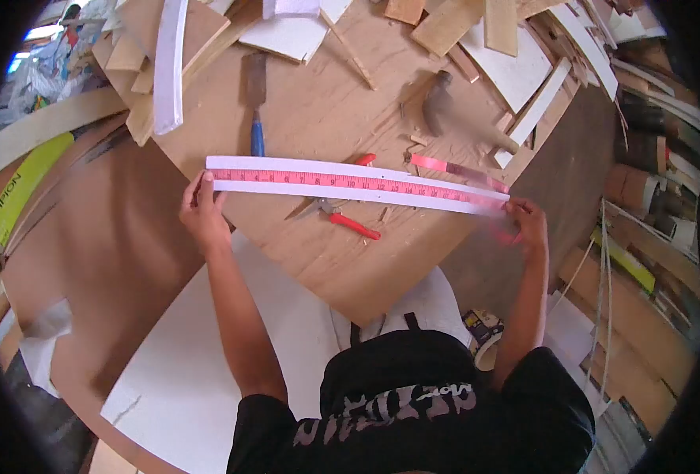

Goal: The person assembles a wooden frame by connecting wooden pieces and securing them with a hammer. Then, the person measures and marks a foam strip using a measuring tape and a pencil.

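Observation:
A long white strip is stretched across the front of me, with a pink measuring tape laid along it. My left hand is closed on the left end of both, thumb on top. At the other end, my right hand pinches the strip and the tape; a loose pink length hangs by it, blurred. Red-handled pliers lie partly hidden under the strip. Just beyond it rests a chisel with a blue handle. A hammer lies farther right.
The wooden tabletop carries offcuts along its far side. A white curved piece juts in at upper left. A large white sheet lies at lower left. Boards and cords crowd the right.

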The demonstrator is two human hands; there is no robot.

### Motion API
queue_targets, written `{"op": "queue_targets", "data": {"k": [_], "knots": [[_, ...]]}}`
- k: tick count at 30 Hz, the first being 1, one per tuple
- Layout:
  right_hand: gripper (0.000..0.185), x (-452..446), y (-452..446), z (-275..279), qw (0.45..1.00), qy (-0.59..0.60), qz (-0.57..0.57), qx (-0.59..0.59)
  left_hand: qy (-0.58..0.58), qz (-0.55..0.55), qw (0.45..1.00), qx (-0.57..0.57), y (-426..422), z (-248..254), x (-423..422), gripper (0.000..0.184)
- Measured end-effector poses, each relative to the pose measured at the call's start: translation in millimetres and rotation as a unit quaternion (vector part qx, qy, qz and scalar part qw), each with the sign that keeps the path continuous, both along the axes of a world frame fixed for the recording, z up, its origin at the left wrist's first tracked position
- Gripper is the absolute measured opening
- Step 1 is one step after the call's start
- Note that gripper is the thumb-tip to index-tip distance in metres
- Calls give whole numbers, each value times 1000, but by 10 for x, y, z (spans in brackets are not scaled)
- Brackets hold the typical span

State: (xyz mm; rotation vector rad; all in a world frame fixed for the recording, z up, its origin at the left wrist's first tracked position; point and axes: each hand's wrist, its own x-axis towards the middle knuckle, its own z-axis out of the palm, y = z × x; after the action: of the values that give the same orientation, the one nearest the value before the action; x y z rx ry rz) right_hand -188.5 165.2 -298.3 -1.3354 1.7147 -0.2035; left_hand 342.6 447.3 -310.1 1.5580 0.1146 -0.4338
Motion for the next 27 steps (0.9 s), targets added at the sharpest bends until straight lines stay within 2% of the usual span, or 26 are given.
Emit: {"op": "queue_targets", "data": {"k": [3,5,8,10,14,16,19,23,25,27], "knots": [[19,-15,19,-80,1000,2,-26,-7,-9,-13,1000,26,-38,48,-10,39],[20,-81,65,-137,999,-11,-50,-1,-23,13,1000,11,-57,25,-35,30],[21,-1,145,-95,995,-37,-87,-8,-27,0,999,21,-68,56,-71,32],[27,-21,168,-122,994,-63,-78,-31,-23,-4,1000,11,-46,15,-42,36],[27,13,184,-59,994,-58,-88,-27,-39,-17,999,10,-36,7,-38,34],[21,-24,193,-106,993,-84,-80,-9,-40,-20,999,8,-63,51,-47,33],[22,-68,198,-175,989,-109,-100,-6,-40,-12,999,13,-63,41,-54,32],[26,-100,175,-162,995,-57,-74,-21,-46,-12,999,16,-67,55,-60,30],[27,-103,188,-176,987,-125,-102,8,-50,-14,999,12,-40,12,-23,30],[27,-85,189,-108,990,-107,-90,10,-48,-15,998,31,-31,0,-9,30]]}}
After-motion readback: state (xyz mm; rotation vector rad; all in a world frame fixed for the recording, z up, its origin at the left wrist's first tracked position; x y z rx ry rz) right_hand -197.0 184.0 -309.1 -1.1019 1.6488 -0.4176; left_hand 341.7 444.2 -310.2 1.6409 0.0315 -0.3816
